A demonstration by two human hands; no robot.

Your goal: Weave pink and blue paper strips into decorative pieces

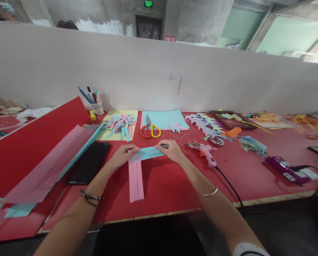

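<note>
Pinched in my left hand [126, 153] is the corner where light-blue paper strips [150, 153] cross pink paper strips [136, 181]. The pink strips, cut lengthwise, hang toward the table's front edge. My right hand [171, 149] is closed on the other end of the blue strips, which stretch between both hands. A dark, slim tip [164, 146] shows at the right fingers; what it belongs to is hidden. Scissors [150, 131] with red and yellow handles lie just beyond the hands. To the right of my right hand rests a pink glue gun [204, 151].
Left are a black phone [89, 163], paper sheets [52, 160] and a pen cup [97, 106]. At the back lie a paper-strip pile [121, 124], blue sheets [164, 119] and zigzag strips [205, 124]. A purple power strip [288, 170] sits right; the glue gun's cord [230, 186] crosses the front edge.
</note>
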